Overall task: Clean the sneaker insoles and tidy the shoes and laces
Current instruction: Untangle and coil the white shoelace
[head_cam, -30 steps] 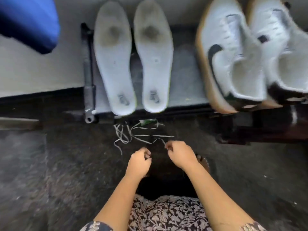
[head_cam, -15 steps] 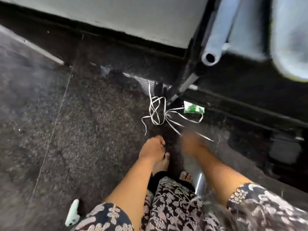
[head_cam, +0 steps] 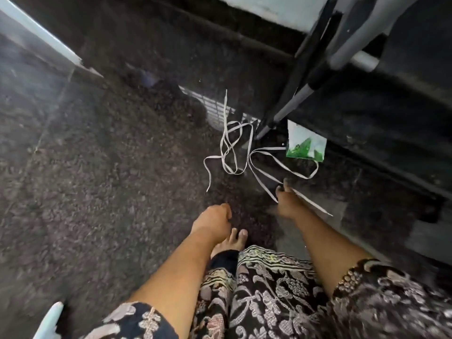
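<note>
Down on the dark floor [head_cam: 97, 192], white shoelaces [head_cam: 224, 113] lie tangled beside a green sachet [head_cam: 305, 146]. Right hand [head_cam: 288, 203] pinches one strand; left hand [head_cam: 212, 222] is curled, apparently empty. Draw gently, so the loops slip free without knotting.

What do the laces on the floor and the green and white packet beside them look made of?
The laces look like flat woven fabric, matte off-white: limp ribbons in loose loops. The packet seems glossy plastic film, judging by its sheen, though blur leaves it open.
</note>
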